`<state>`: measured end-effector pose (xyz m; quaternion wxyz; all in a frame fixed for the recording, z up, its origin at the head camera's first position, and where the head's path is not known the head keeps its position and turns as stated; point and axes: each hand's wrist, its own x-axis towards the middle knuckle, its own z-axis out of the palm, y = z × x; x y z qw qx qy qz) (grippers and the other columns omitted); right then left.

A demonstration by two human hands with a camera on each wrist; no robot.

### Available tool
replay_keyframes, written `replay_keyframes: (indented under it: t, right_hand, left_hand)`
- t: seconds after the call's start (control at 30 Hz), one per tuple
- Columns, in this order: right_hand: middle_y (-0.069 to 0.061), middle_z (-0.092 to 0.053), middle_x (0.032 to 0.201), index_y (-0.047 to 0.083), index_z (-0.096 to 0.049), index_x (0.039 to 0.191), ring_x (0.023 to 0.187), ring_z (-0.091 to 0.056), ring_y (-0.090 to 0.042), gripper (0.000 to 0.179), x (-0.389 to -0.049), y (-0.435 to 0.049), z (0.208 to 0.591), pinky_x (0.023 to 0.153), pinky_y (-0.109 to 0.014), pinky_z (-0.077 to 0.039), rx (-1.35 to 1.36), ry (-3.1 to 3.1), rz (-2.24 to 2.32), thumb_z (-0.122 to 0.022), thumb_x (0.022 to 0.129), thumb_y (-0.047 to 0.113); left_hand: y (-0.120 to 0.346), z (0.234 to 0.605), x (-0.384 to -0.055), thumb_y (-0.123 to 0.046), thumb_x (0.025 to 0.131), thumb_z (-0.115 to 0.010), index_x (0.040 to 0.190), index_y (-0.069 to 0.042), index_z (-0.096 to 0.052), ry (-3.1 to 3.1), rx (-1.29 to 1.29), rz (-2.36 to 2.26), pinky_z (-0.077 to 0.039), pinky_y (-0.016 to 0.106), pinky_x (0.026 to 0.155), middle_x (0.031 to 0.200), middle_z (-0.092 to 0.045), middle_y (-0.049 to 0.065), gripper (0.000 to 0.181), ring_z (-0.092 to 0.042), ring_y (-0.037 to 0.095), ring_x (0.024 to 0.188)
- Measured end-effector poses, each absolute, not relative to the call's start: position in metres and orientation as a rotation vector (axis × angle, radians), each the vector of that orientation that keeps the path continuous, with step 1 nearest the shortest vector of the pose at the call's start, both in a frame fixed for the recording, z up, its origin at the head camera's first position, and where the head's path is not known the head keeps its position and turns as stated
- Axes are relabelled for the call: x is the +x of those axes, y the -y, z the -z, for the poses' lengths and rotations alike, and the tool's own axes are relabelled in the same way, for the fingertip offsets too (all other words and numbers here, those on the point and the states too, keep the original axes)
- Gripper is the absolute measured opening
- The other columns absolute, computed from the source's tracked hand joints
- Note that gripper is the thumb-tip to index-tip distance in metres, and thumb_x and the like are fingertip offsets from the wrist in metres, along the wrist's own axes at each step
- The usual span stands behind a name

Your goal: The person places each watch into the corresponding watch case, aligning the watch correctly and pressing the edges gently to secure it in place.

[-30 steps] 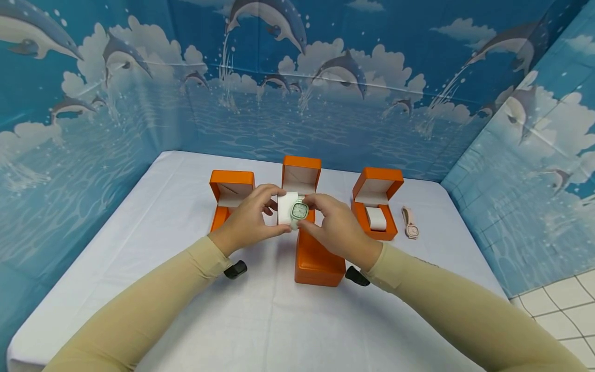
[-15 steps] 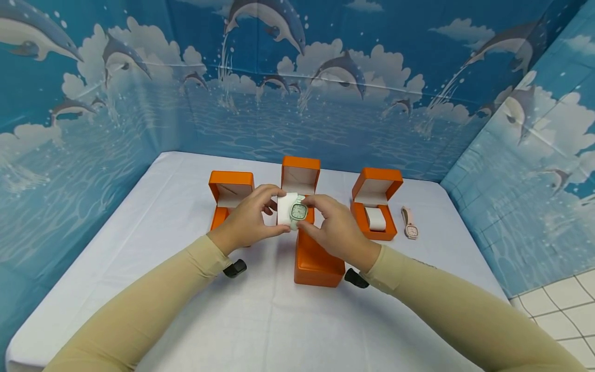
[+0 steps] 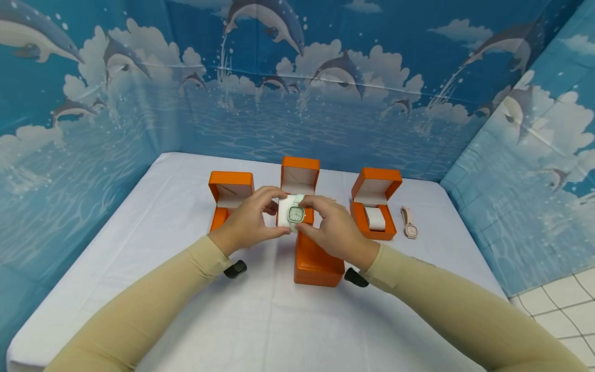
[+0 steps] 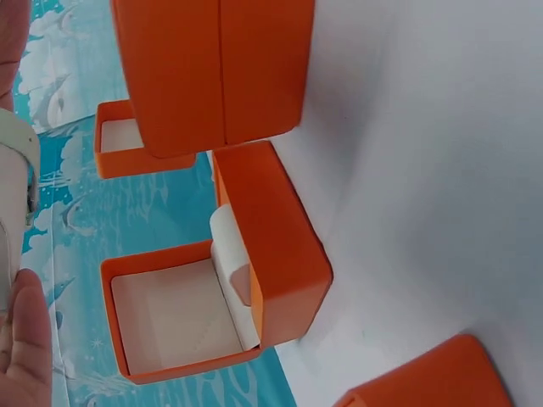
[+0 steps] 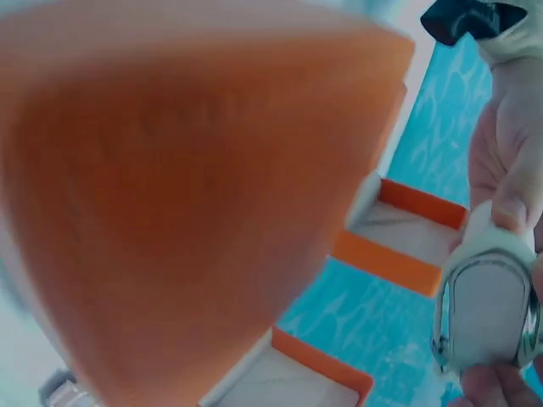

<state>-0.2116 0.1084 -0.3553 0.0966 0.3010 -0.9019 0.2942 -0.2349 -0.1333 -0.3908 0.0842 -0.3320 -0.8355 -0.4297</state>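
My left hand (image 3: 251, 217) pinches a white watch pillow (image 3: 284, 212) between thumb and fingers, above the middle open orange box (image 3: 300, 175). On the pillow's right side sits a pale green wristwatch (image 3: 296, 213), dial facing up. Thumb and fingers of my right hand (image 3: 337, 227) pinch its strap above and below the dial. The right wrist view shows the watch (image 5: 488, 297) end-on, its band looped around the pillow. At the left edge of the left wrist view, the strap (image 4: 21, 140) also lies over the pillow (image 4: 10, 203). My hands hide most of the middle box's base.
A closed orange box (image 3: 318, 263) stands in front of the middle box. Open orange boxes stand left (image 3: 231, 181) and right (image 3: 375, 186); the right one holds a white pillow (image 3: 374, 219). A pink watch (image 3: 410, 225) lies on the white cloth (image 3: 223, 320) beside it.
The watch has shifted slightly left, further onto the pillow, with my right fingers still pinching it. My left hand keeps its hold; the boxes stay in place.
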Motion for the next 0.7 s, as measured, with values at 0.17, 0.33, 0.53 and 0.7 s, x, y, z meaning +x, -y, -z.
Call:
replay_keyframes:
  t: [0.17, 0.33, 0.53, 0.7]
  right_hand:
    - [-0.01, -0.062, 0.142, 0.01, -0.066, 0.129, 0.132, -0.06, -0.028, 0.046, -0.215, -0.11, 0.353, 0.109, -0.047, -0.055, 0.904, 2.672, -0.928, -0.086, 0.09, 0.022]
    - [-0.013, -0.054, 0.153, 0.011, -0.067, 0.126, 0.139, -0.057, -0.032, 0.043, -0.218, -0.114, 0.354, 0.096, -0.047, -0.061, 0.907, 2.684, -0.975, -0.086, 0.09, 0.022]
    - [-0.014, -0.052, 0.156, 0.009, -0.064, 0.126, 0.145, -0.053, -0.033, 0.042, -0.221, -0.117, 0.356, 0.115, -0.049, -0.049, 0.964, 2.669, -1.029, -0.085, 0.091, 0.018]
    - [-0.013, -0.052, 0.155, 0.007, -0.063, 0.126, 0.145, -0.054, -0.031, 0.04, -0.224, -0.119, 0.36, 0.115, -0.044, -0.049, 0.982, 2.638, -1.103, -0.083, 0.092, 0.015]
  left_hand:
    - [0.133, 0.39, -0.234, -0.021, 0.082, -0.093, 0.142, -0.007, -0.054, 2.477, -0.973, 1.326, -0.061, 0.036, 0.097, 0.145, -0.054, 0.008, 0.073, -0.068, 0.02, 0.108]
    - [0.132, 0.389, -0.234, -0.02, 0.082, -0.093, 0.142, -0.008, -0.054, 2.47, -0.994, 1.341, -0.061, 0.036, 0.097, 0.145, -0.054, 0.008, 0.073, -0.068, 0.019, 0.108]
    - [0.131, 0.39, -0.234, -0.02, 0.082, -0.093, 0.143, -0.008, -0.054, 2.48, -0.983, 1.389, -0.061, 0.038, 0.097, 0.146, -0.053, 0.007, 0.074, -0.067, 0.019, 0.108]
    - [0.13, 0.388, -0.234, -0.019, 0.082, -0.093, 0.144, -0.007, -0.053, 2.497, -0.977, 1.396, -0.061, 0.037, 0.098, 0.146, -0.053, 0.008, 0.074, -0.067, 0.02, 0.11]
